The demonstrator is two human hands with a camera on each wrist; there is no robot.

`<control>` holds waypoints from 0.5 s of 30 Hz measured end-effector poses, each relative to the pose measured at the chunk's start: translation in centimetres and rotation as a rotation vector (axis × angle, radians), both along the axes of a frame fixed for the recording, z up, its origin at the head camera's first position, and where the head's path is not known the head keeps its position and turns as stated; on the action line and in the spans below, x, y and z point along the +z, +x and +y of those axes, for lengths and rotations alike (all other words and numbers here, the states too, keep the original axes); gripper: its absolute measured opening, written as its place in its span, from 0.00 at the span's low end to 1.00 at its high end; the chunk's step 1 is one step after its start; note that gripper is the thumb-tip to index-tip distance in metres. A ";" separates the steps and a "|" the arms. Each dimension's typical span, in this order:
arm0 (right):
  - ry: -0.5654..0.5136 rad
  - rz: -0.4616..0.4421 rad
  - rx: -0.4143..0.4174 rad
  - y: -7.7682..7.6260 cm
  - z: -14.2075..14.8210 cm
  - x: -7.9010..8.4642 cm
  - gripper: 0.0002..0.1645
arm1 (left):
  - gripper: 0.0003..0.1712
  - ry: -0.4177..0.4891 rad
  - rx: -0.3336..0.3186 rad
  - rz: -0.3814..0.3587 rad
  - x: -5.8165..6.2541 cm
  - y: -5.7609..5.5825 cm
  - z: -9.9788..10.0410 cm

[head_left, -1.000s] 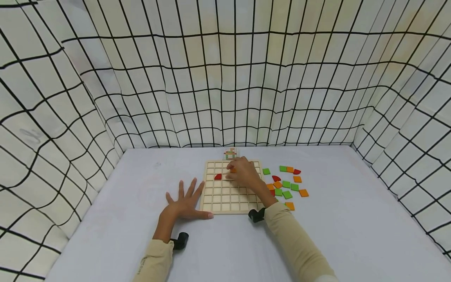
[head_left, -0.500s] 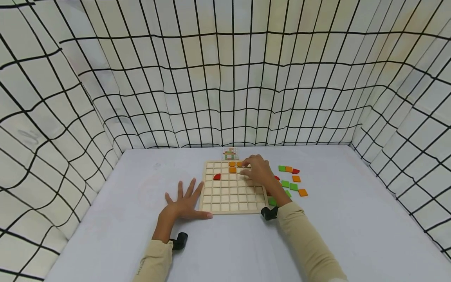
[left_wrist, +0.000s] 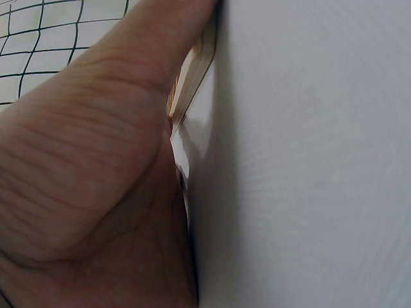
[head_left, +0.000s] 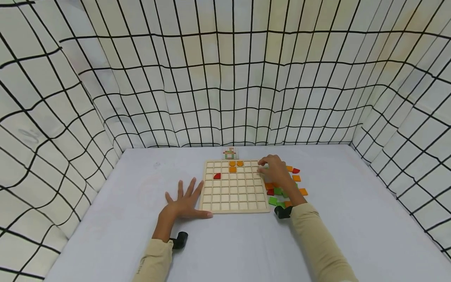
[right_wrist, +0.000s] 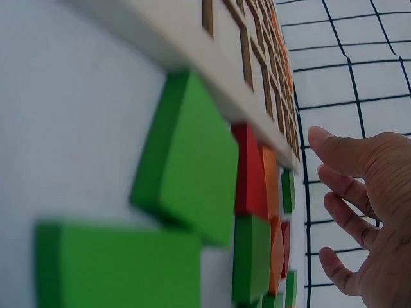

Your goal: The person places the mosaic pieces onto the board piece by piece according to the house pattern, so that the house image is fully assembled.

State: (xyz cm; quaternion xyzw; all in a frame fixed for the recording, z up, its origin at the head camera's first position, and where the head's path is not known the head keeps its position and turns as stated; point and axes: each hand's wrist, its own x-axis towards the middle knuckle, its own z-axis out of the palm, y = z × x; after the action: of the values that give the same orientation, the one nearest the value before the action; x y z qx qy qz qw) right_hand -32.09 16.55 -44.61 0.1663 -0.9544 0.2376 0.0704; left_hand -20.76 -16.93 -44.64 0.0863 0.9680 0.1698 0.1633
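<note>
My left hand [head_left: 184, 204] lies with fingers spread at the near left corner of the wooden grid board [head_left: 225, 209]. In the left wrist view its thumb side [left_wrist: 96, 147] covers much of the board's edge [left_wrist: 199, 70]. Over the board's right edge hovers my right hand [head_left: 276, 171], thumb and fingers apart with nothing between them, close to a small green tile [right_wrist: 288, 191]. Two round orange pieces [head_left: 232, 163] and an orange square tile [head_left: 233, 169] sit in the grid's far rows. A red quarter-round piece [head_left: 217, 176] occupies a cell left of them.
Loose tiles lie right of the board, including green squares [head_left: 273, 201], orange squares [head_left: 303, 192] and red pieces [head_left: 296, 170], some hidden under the right arm. A small pattern card [head_left: 230, 153] lies behind the board. Black netting [head_left: 232, 90] over white walls surrounds the white table [head_left: 116, 219].
My right hand has moved right from the orange pieces to the board's right edge, uncovering the round pieces and the orange square. My left hand has stayed in place.
</note>
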 end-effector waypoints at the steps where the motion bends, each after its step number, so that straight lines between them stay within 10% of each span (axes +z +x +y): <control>1: 0.002 0.004 -0.004 -0.1 0.4 0.0 0.14 | 0.71 -0.001 0.001 -0.001 0.0 0.0 0.0; 15: 0.040 -0.069 -0.028 -0.4 3.1 -0.5 0.15 | 0.72 0.004 0.000 -0.008 -0.2 -0.2 -0.1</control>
State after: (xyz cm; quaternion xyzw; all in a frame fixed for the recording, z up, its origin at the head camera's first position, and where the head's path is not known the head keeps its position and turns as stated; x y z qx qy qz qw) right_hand -32.45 19.65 -45.13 0.1461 -0.9631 0.2228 0.0374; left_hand -20.93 -16.99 -44.81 0.0860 0.9670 0.1719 0.1670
